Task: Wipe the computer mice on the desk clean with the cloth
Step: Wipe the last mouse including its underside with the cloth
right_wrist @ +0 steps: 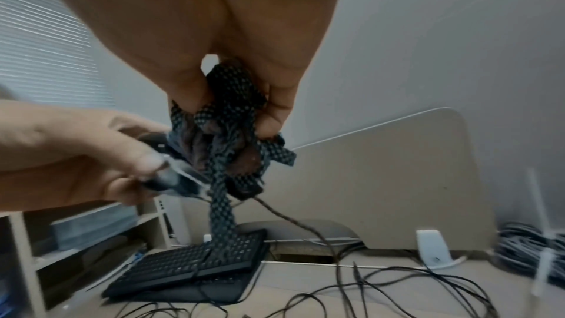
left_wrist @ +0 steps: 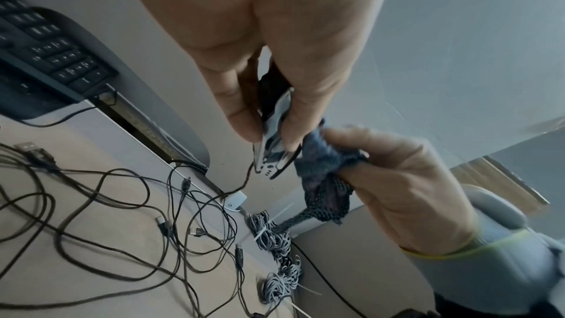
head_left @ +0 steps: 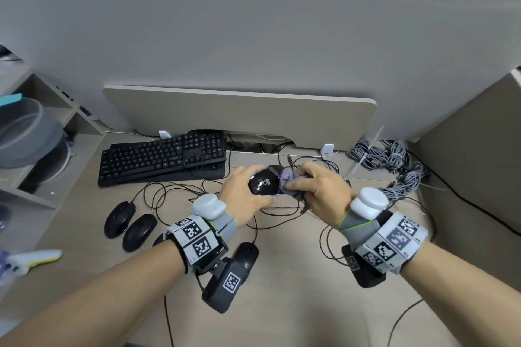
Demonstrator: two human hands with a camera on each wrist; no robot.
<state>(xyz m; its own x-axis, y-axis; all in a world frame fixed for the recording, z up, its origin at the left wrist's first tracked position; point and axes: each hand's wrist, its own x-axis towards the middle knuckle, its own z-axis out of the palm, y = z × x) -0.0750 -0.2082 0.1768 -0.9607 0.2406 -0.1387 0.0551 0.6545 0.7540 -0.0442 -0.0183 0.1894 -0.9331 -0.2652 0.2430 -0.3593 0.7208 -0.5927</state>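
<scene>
A glossy black wired mouse (head_left: pixel 263 184) is held up off the desk (head_left: pixel 282 304) in my left hand (head_left: pixel 245 191), fingers and thumb curled round its sides. My right hand (head_left: pixel 318 189) grips a bunched purple-grey mesh cloth (head_left: pixel 290 179) and presses it on the mouse's right end. In the left wrist view my left hand (left_wrist: pixel 269 115) pinches the mouse (left_wrist: pixel 273 154), and the cloth (left_wrist: pixel 324 166) touches it. In the right wrist view the cloth (right_wrist: pixel 232 144) hangs from my right hand (right_wrist: pixel 238 96) beside the mouse (right_wrist: pixel 174 178). Two black mice (head_left: pixel 119 218) (head_left: pixel 140 231) lie at front left; another mouse (head_left: pixel 248 258) lies under my left wrist.
A black keyboard (head_left: pixel 163 159) lies at the back left before a beige divider panel (head_left: pixel 239 110). Loose black cables (head_left: pixel 174 191) sprawl over the desk's middle. Grey cable bundles (head_left: pixel 394 160) sit at the back right. A shelf unit (head_left: pixel 42 149) stands left, with a white-yellow object (head_left: pixel 36 258) near it.
</scene>
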